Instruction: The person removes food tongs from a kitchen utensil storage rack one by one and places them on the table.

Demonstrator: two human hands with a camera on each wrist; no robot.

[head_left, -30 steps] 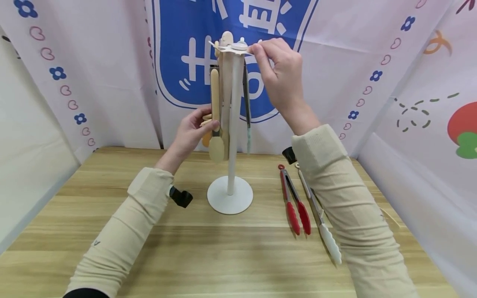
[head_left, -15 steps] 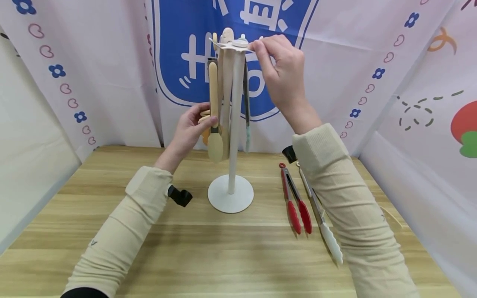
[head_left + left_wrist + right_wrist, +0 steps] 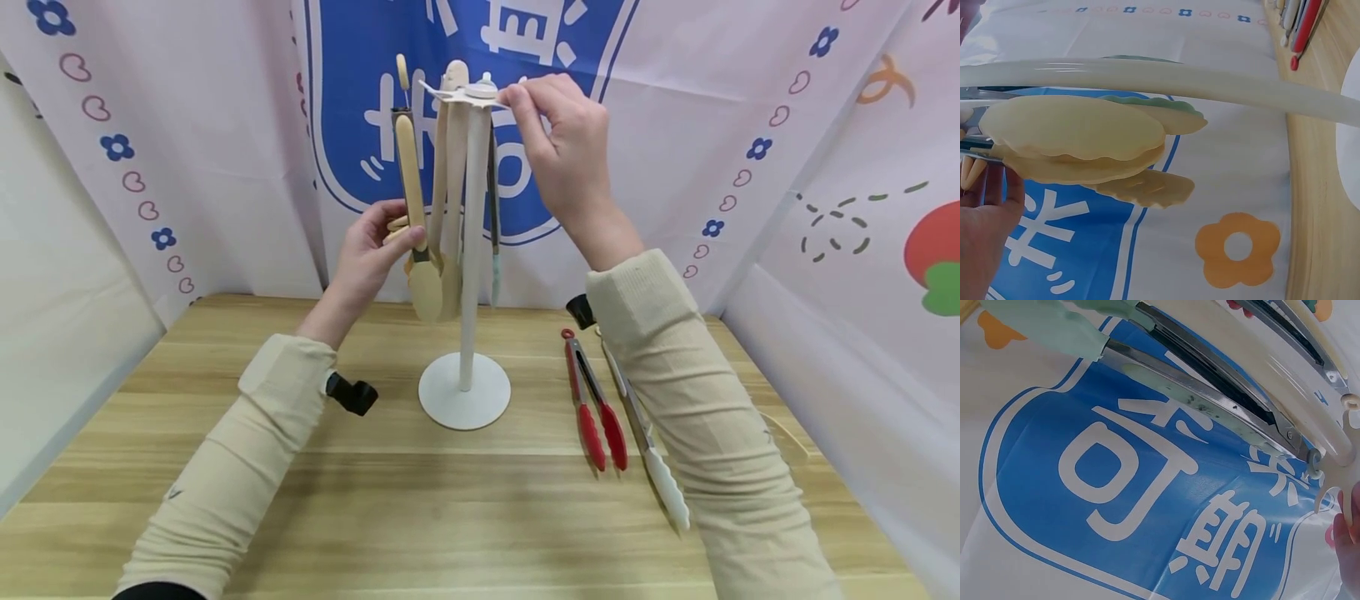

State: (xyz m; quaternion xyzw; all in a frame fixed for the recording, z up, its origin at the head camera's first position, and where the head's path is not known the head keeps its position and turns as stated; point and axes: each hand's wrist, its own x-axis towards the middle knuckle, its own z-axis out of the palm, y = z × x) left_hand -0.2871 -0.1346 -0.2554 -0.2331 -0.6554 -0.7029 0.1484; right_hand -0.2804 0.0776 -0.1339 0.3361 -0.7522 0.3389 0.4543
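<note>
Seemingly midway: the left hand (image 3: 372,246) grips pale-yellow tongs (image 3: 410,179), unhooked beside the white round-based stand (image 3: 471,250); the right hand (image 3: 570,137) pinches its top. Mint-tipped steel tongs (image 3: 1191,392) hang there; 1 red-tipped pair (image 3: 588,425) and 1 white-tipped pair (image 3: 666,492) lie on the tabletop (image 3: 375,517).

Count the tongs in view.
4 identifiable: yellow tongs in the left hand, mint tongs hanging from the rack, red tongs and white tongs on the table. Others may be hidden by the right sleeve or pale hanging utensils.
</note>
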